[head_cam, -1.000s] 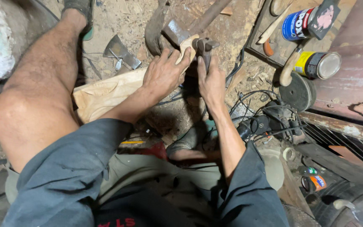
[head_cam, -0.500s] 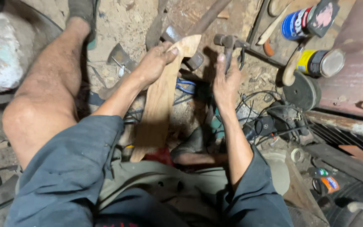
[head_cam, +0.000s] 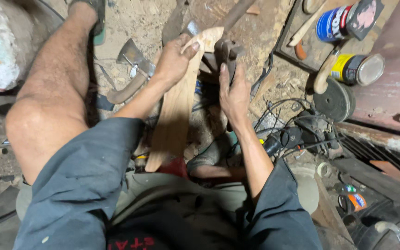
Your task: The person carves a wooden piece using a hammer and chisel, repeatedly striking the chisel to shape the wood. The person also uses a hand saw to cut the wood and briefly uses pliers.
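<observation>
My left hand grips the far end of a long pale wooden board that runs from the top centre down toward my lap, standing on edge and tilted. My right hand is closed around a dark metal tool just right of the board's upper end. The tool's lower part is hidden behind my fingers. My bare left leg stretches along the left side, and the dusty ground lies under everything.
A hatchet lies on the dirt left of the board. Two tins and a round metal disc sit at the upper right. Tangled black cables and a power tool lie right of my right forearm.
The board has been raised from lying flat across to standing lengthwise toward my lap. My right hand moved in from the tool's handle to a close grip beside the board's end.
</observation>
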